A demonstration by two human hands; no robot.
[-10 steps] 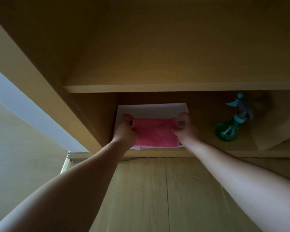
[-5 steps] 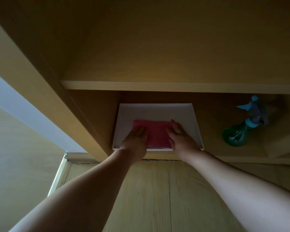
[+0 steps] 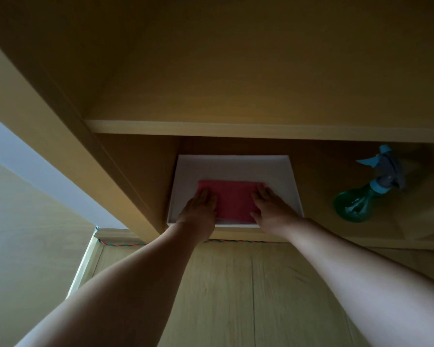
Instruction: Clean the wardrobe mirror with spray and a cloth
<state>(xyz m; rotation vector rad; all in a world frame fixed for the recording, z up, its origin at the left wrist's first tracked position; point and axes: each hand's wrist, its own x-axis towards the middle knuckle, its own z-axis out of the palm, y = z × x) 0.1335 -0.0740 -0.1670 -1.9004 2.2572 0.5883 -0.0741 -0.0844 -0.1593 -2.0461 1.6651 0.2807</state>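
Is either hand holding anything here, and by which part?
Nothing is gripped: the left hand and right hand lie flat on opposite ends of the pink cloth in the white tray.

My left hand & right hand cover both ends of the pink cloth, so its side edges are hidden. Wrists block bits of the white tray front rim. Spray bottle is in shadow, trigger detail too dim to tell. Shelf runs off the right edge, my forearms off the bottom.
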